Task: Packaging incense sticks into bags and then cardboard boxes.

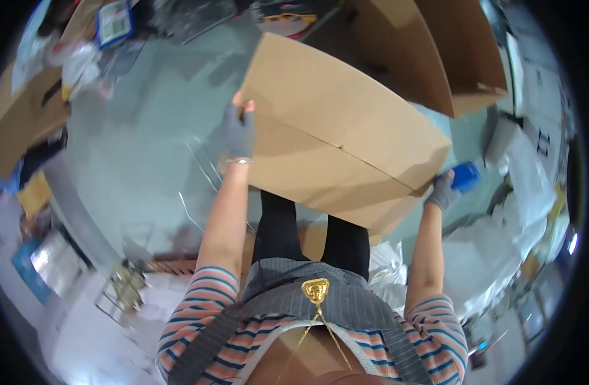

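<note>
A closed brown cardboard box (pixel 333 122) is held tilted in front of my legs, a seam running across its upper face. My left hand (pixel 239 135), in a grey fingerless glove, grips the box's left edge with fingertips showing over it. At the box's right corner, my right hand (pixel 442 192), gloved the same way, is closed around a shiny blue object (pixel 465 177); its exact kind is too blurred to make out. That hand is against or very near the corner, and some of its fingers are hidden.
A large open cardboard box (pixel 429 51) stands at the far right. Clear plastic-wrapped bundles (pixel 487 256) lie on the right. Another carton (pixel 28 115) is at the left edge, and a blue-and-white package (pixel 114 24) lies at the far left. Thin metal rods (pixel 204 165) are left of my legs.
</note>
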A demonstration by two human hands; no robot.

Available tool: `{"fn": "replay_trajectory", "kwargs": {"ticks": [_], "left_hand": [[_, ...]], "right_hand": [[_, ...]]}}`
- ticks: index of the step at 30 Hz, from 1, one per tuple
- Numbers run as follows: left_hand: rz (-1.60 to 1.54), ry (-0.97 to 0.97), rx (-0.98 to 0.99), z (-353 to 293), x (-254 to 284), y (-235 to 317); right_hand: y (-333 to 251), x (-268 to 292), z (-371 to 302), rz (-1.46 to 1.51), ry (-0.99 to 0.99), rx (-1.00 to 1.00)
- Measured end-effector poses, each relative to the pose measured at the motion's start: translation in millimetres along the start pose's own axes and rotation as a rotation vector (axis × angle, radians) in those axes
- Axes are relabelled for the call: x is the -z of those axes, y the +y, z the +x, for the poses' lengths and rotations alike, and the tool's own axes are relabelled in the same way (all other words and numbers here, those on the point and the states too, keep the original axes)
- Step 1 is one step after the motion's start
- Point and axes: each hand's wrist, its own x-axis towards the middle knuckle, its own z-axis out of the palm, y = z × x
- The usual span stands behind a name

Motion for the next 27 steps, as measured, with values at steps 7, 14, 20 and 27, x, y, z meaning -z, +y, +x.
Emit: {"fn": "replay_trajectory", "kwargs": {"ticks": [7,14,20,27], "left_hand": [[0.028,0.228,-0.101,5,7,-10],[-0.002,0.212,-0.057,-1,-4,4],[0.170,0.378,-0.158,-13,13,34],[-0.640,-0.680,0.414,-30,50,76]], "right_hand": [[-165,-36,-91,0.297,-0.972,0.148],[-146,-114,-181,0.177,-1.719,0.079],[-108,-120,-177,-0.018,-1.857,0.120],[-122,-117,-189,-0.177,-1.807,0.162]]}}
